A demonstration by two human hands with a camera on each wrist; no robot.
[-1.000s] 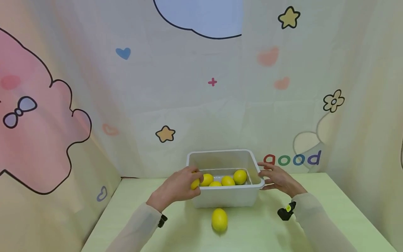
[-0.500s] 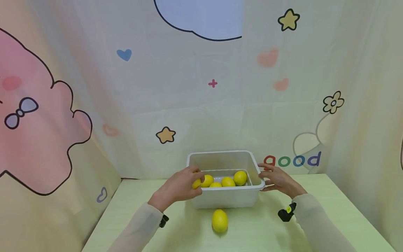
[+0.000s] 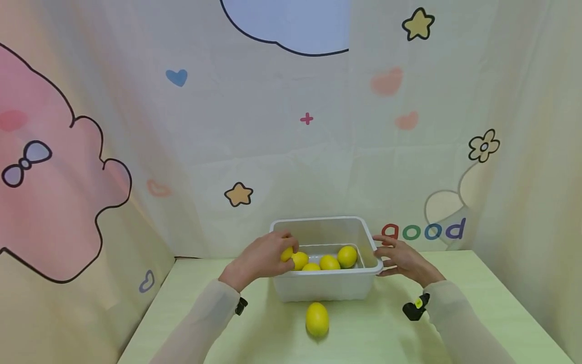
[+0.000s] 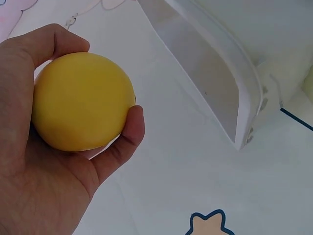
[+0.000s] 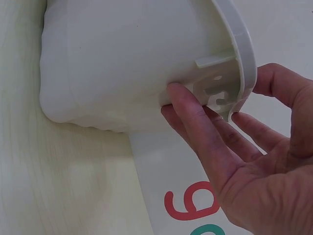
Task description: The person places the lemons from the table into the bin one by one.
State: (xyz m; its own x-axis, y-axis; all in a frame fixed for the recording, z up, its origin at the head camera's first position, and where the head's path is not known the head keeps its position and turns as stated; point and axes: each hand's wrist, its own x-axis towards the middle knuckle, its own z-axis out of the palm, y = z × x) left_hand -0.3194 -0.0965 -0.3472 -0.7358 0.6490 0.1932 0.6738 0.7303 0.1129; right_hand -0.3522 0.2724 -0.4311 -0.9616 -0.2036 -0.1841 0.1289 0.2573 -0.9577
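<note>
My left hand (image 3: 263, 255) grips a yellow lemon (image 4: 83, 102) over the near left corner of a white plastic bin (image 3: 323, 285). Thumb and fingers curve around the fruit in the left wrist view. Several lemons lie inside the bin, one of them (image 3: 347, 257) towards the right end. My right hand (image 3: 404, 260) holds the bin's right side. In the right wrist view, some of its fingers (image 5: 188, 105) press on the outer wall below the rim, and another digit reaches to the rim's edge. One more lemon (image 3: 317, 319) sits on the table in front of the bin.
The bin stands near the back edge of the pale green table (image 3: 364, 338). Close behind it hangs a printed curtain (image 3: 273, 167), and more cloth drapes down the left and right sides.
My left hand has risen slightly and shifted right with its lemon, further over the bin's edge. The right hand and the lemon on the table stay in place.
</note>
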